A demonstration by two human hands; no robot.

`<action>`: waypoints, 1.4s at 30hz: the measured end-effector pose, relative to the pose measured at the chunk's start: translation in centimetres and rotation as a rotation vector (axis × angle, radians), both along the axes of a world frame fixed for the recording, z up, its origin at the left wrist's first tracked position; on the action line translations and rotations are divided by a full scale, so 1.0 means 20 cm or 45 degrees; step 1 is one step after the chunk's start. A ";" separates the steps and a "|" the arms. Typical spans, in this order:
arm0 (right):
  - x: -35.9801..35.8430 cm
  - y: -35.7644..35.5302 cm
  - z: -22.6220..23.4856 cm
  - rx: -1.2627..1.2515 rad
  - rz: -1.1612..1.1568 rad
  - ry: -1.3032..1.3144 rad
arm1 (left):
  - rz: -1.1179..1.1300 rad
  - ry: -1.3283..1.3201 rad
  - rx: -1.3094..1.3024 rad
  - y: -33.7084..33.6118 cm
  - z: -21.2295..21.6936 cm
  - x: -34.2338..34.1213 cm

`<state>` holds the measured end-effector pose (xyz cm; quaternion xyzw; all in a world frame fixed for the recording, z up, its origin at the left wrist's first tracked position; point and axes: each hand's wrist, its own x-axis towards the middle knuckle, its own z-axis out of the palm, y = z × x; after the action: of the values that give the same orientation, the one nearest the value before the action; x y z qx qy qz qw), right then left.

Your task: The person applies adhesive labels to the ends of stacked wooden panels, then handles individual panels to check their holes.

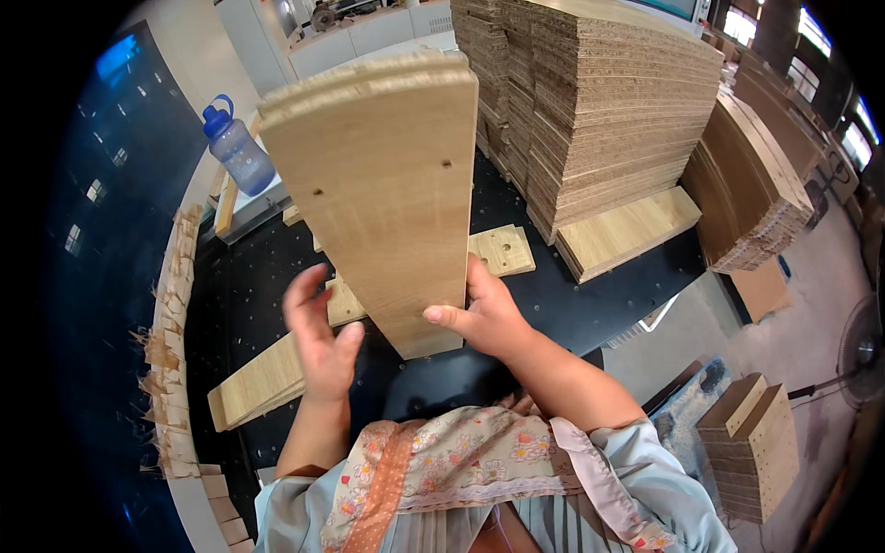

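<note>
A small bundle of light wooden boards stands on end in front of me, its face showing two small drilled holes. My right hand grips its right edge low down, thumb across the front face and fingers behind, hidden. Left of the bundle, my left hand is held open with fingers curved and apart, not touching it. Below it to the left, a few boards lie stacked on the black worktable. Behind the bundle lies a drilled board, partly covered.
A tall stack of particleboard panels rises at the far right, with a shorter board stack before it. More panels lean beyond. A blue water bottle stands far left. Cut boards and a fan are at right.
</note>
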<state>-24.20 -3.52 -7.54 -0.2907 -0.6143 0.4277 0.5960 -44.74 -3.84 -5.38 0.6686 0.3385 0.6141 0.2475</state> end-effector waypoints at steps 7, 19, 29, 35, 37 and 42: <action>-0.01 0.03 -0.10 0.092 -0.125 -0.058 | -0.409 -0.286 -0.173 0.08 -0.05 0.26; 0.16 0.10 -0.18 0.127 -0.162 -0.039 | -0.459 -0.345 -0.207 0.16 -0.10 0.49; 0.18 0.11 -0.21 0.093 -0.148 -0.146 | -0.530 -0.265 -0.272 0.21 -0.16 0.45; 0.18 0.09 -0.21 0.035 -0.179 -0.108 | -0.513 -0.454 -0.360 0.18 -0.11 0.51; 0.20 0.09 -0.24 0.036 -0.187 -0.167 | -0.462 -0.450 -0.377 0.18 -0.18 0.50; 0.17 0.07 -0.31 -0.058 -0.247 -0.316 | -0.374 -0.447 -0.346 0.24 -0.25 0.47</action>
<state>-20.80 -2.05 -13.65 -0.4127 -0.6425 0.3428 0.5472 -35.29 0.94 -10.48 0.5545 0.2691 0.6272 0.4762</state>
